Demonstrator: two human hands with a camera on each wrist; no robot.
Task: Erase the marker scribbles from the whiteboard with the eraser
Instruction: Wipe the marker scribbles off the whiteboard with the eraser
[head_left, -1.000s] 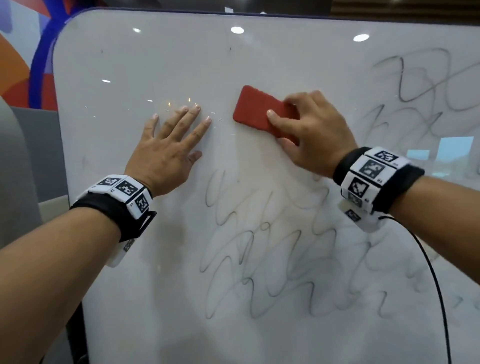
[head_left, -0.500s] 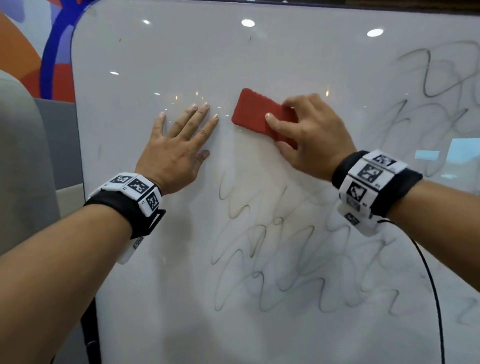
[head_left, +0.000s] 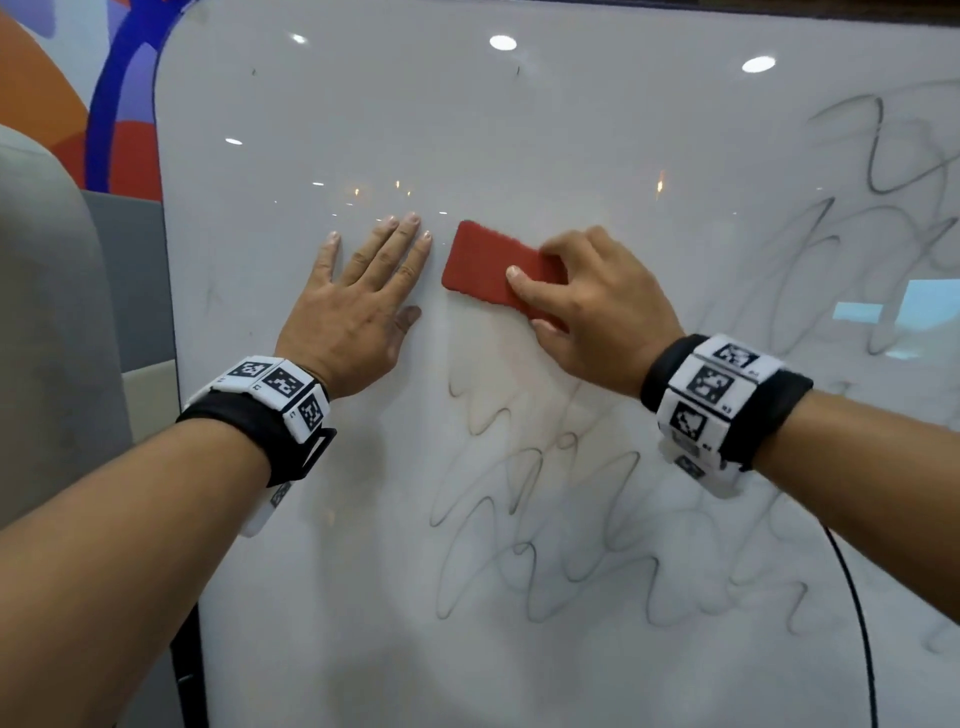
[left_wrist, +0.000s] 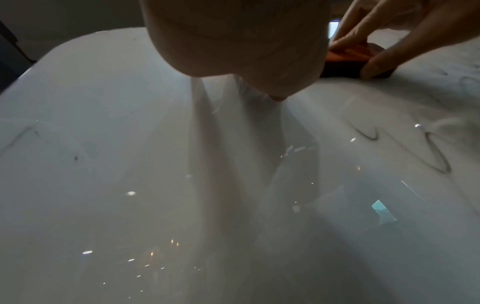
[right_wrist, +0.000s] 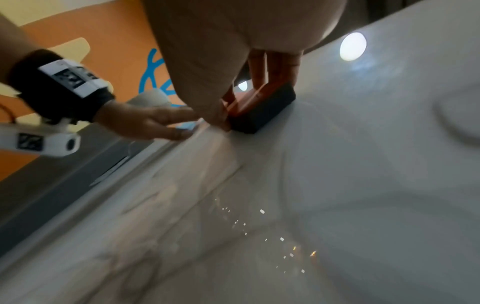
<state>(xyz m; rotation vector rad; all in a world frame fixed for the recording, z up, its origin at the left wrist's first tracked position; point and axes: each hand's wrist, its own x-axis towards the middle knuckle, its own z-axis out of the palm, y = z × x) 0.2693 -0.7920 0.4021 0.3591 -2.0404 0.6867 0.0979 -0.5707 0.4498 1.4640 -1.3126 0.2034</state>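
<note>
A white whiteboard (head_left: 571, 130) fills the head view. Grey marker scribbles (head_left: 545, 519) run across its lower middle, and more scribbles (head_left: 883, 208) sit at the right. My right hand (head_left: 587, 301) grips a red eraser (head_left: 483, 265) with a dark felt underside (right_wrist: 262, 111), pressed flat on the board above the lower scribbles. My left hand (head_left: 358, 296) lies flat on the board just left of the eraser, fingers straight and spread. In the left wrist view the eraser (left_wrist: 348, 55) shows at the upper right under my right fingers (left_wrist: 376, 63).
The board's rounded left edge (head_left: 166, 260) borders a grey panel (head_left: 130, 280) and an orange and blue wall (head_left: 52, 104). A grey padded surface (head_left: 47, 312) stands at the far left. A black cable (head_left: 857, 623) hangs from my right wrist across the board.
The eraser and my right hand have slid left, closing the gap to my left hand's fingertips. The left hand stays flat on the board.
</note>
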